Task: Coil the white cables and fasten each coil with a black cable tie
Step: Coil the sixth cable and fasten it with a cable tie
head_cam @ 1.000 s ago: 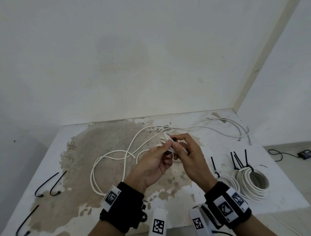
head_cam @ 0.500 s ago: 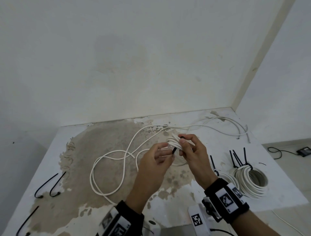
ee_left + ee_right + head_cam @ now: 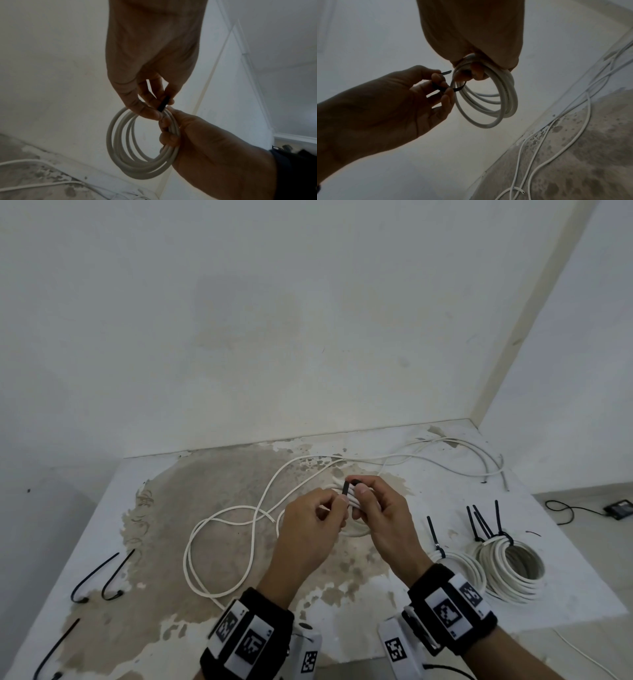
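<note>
A: The right hand [image 3: 383, 508] grips the white coil [image 3: 488, 97], lifted at frame centre above the counter [image 3: 565, 604]; the left hand [image 3: 308, 525] pinches the black cable tie [image 3: 447, 86].

B: Loosen that pinch and the tie may slip out, letting the loops spring apart.

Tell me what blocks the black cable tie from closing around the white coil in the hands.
Nothing visible does. The left hand pinches the thin black cable tie already looped round the white cable coil, which the right hand holds up.

Head view looks down; wrist views close, upward, sharing coil [image 3: 142, 146]
</note>
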The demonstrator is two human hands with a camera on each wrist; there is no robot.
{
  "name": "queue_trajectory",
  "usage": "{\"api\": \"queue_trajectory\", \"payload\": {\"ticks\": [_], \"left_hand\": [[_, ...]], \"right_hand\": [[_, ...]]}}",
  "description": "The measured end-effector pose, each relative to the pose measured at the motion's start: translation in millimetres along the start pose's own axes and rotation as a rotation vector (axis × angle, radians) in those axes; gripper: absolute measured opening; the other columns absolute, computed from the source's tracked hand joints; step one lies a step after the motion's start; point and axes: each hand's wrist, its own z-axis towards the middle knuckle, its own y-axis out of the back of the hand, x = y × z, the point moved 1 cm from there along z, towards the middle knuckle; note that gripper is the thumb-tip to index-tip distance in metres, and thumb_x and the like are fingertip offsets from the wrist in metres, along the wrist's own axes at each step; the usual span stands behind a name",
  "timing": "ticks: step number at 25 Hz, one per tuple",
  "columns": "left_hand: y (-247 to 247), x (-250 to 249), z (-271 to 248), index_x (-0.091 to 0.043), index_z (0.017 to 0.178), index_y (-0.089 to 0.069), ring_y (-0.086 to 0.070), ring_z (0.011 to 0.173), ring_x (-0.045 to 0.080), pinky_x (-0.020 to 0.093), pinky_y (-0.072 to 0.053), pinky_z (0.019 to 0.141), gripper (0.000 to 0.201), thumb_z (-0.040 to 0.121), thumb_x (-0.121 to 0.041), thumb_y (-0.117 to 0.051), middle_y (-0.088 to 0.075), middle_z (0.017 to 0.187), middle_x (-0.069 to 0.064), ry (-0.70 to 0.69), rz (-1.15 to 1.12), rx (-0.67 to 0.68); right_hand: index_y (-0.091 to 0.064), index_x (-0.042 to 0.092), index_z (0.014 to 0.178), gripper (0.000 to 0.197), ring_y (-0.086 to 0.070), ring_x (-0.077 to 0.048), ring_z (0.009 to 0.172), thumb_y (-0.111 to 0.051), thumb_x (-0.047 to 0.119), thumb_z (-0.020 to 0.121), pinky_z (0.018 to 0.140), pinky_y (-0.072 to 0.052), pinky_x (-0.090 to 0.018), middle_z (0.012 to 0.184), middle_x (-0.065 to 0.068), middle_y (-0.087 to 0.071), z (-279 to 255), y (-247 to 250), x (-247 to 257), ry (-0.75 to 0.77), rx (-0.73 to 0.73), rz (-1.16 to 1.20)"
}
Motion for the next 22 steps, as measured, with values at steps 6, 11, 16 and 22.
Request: {"api": "queue_trajectory", "payload": {"ticks": [6, 11, 16, 22], "left_hand": [[6.2, -4.0, 5.4, -0.030, 0.075, -0.072, -0.063, 0.069, 0.007, 0.039, -0.055, 0.073, 0.028, 0.095, -0.032, -0.052, -0.070, 0.083, -0.014, 0.001, 0.119, 0.114], [9.1, -1.4, 9.9, -0.038, 0.065, -0.064, -0.062, 0.070, 0.004, 0.028, -0.051, 0.071, 0.035, 0.095, -0.026, -0.053, -0.071, 0.083, -0.011, 0.032, 0.117, 0.134], [11.1, -2.5, 11.8, -0.028, 0.055, -0.057, -0.056, 0.060, 0.000, 0.024, -0.042, 0.063, 0.039, 0.092, -0.017, -0.051, -0.065, 0.068, -0.014, 0.063, 0.087, 0.142], [11.4, -7.9, 12.9, -0.026, 0.053, -0.055, -0.053, 0.057, 0.005, 0.028, -0.046, 0.064, 0.043, 0.095, -0.015, -0.050, -0.062, 0.059, -0.014, 0.127, -0.012, 0.121]], "right_hand": [[-0.069, 0.022, 0.114, 0.024, -0.068, -0.020, 0.097, -0.047, 0.019, 0.105, 0.079, -0.055, -0.024, 0.103, 0.002, -0.072, -1.6, -3.6, -2.1, 0.071, 0.031, -0.051], [-0.067, 0.022, 0.116, 0.026, -0.066, -0.010, 0.090, -0.045, 0.015, 0.106, 0.078, -0.052, -0.019, 0.099, 0.006, -0.071, -1.4, -5.0, -1.4, 0.114, 0.057, -0.093], [-0.067, 0.025, 0.117, 0.026, -0.063, -0.021, 0.079, -0.045, 0.016, 0.106, 0.074, -0.053, -0.024, 0.092, -0.006, -0.068, 0.2, -6.1, -2.6, 0.131, 0.062, -0.096], [-0.068, 0.017, 0.118, 0.023, -0.068, -0.021, 0.085, -0.050, 0.011, 0.104, 0.078, -0.057, -0.033, 0.095, -0.003, -0.072, 3.1, -7.2, -4.6, 0.116, 0.056, -0.121]]}}
